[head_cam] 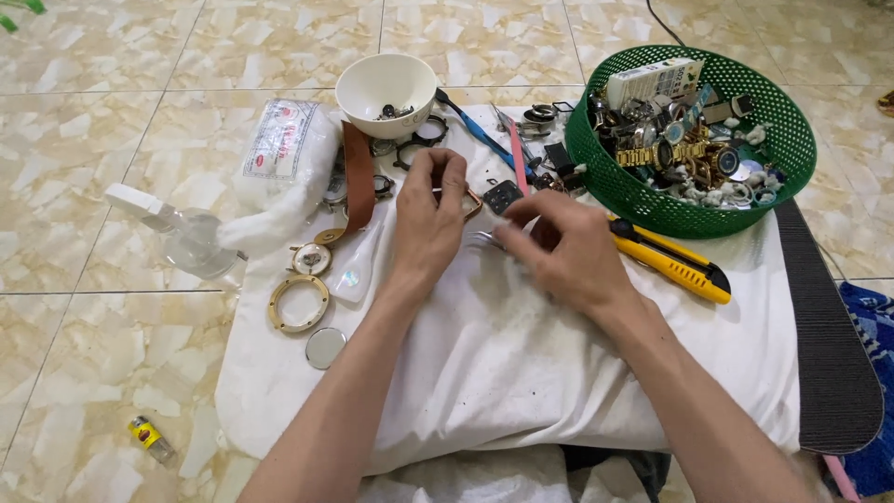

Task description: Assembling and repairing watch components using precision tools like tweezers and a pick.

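Note:
My left hand (430, 216) pinches a small gold-rimmed watch part (472, 201) over a white cloth (521, 363). Just to its right, my right hand (568, 250) is closed on metal tweezers (484, 241) whose tips point left, under my left hand. A gold watch case ring (299, 304), a round glass disc (324, 347), a small dial piece (311, 258) and a brown leather strap (358, 182) lie on the cloth left of my left hand.
A white bowl (386, 84) with small parts stands at the back. A green basket (690, 140) full of watches is at the right, with a yellow utility knife (672, 262) before it. A clear bottle (186, 233), cotton bag (284, 158), blue-handled tool (480, 133) and small tube (151, 438) lie around.

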